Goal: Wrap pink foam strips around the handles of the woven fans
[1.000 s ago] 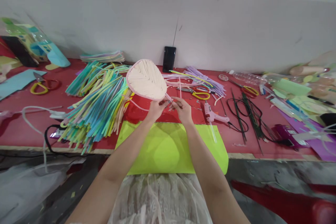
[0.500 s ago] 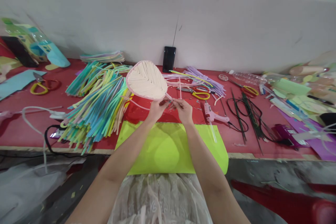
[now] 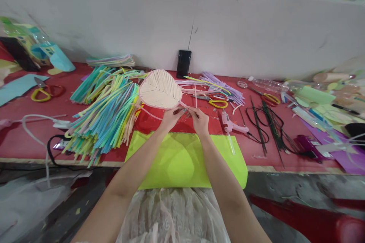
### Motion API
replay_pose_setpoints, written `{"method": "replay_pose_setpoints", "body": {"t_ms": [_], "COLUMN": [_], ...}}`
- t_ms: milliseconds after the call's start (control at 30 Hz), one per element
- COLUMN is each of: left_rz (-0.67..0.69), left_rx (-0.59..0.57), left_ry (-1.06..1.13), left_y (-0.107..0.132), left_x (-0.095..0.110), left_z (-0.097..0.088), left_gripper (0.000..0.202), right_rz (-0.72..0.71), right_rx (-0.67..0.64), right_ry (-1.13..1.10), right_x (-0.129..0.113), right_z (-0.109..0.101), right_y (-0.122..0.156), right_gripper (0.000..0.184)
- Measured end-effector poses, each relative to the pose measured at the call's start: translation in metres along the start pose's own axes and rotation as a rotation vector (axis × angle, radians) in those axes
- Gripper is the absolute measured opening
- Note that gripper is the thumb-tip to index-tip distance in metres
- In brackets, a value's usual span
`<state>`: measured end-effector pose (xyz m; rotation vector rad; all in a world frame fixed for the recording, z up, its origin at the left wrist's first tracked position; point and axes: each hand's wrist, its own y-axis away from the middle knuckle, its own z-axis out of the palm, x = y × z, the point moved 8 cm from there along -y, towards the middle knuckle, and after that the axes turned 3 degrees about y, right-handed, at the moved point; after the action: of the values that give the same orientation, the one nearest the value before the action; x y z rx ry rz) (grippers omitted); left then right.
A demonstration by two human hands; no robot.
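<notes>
A cream leaf-shaped fan (image 3: 160, 89) with a pink edge is held up over the red table, its short pink stem pointing down to the right. My left hand (image 3: 171, 118) pinches that stem from the left. From the right, my right hand (image 3: 199, 119) has its fingers closed at the stem's lower end, close to my left fingertips. A thin pink pipe cleaner (image 3: 195, 95) rises above my right fingers; whether they grip it is unclear. Below both hands lies a yellow-green sheet (image 3: 179, 163) at the table's front edge.
Bundles of coloured pipe cleaners (image 3: 107, 110) are heaped on the left. A pink glue gun (image 3: 232, 125) lies right of my hands, with yellow-handled scissors (image 3: 218, 102) behind it. A black phone (image 3: 184, 63) leans on the wall. Dark wires (image 3: 272, 125) lie farther right.
The fan's blade has tilted slightly, its top sinking a little and shifting right. Both hands stay at the stem in nearly the same place.
</notes>
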<state>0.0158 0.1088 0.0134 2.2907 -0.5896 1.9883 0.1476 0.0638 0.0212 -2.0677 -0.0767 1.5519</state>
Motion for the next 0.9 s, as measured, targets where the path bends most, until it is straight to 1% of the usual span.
{"method": "replay_pose_setpoints", "body": {"t_ms": [100,233,433,500,667,900], "left_rz": [-0.071,-0.191,-0.290,-0.296,-0.282,-0.291], "left_rx": [0.003,0.046,0.081,0.089,0.072,0.061], "left_ry": [0.057,0.229,0.479,0.514,0.533,0.626], "left_y": [0.001,0.002,0.004,0.004,0.003,0.002], "left_x": [-0.004,-0.015,-0.020,-0.020,-0.021,-0.025], "left_z": [0.001,0.003,0.011,0.011,0.013,0.016], "left_gripper": [0.024,0.026,0.033,0.032,0.026,0.021], "right_rz": [-0.055,-0.115,-0.237,-0.258,-0.252,-0.299], "right_rx": [0.000,0.026,0.016,0.019,0.031,0.056], "right_ry": [0.022,0.084,0.200,0.228,0.254,0.316], "right_x": [-0.001,-0.001,-0.014,-0.016,-0.010,-0.010], "right_z": [0.002,0.003,0.005,0.005,0.005,0.006], "right_y": [0.001,0.004,0.008,0.008,0.008,0.010], "right_gripper": [0.025,0.026,0.029,0.030,0.031,0.032]}}
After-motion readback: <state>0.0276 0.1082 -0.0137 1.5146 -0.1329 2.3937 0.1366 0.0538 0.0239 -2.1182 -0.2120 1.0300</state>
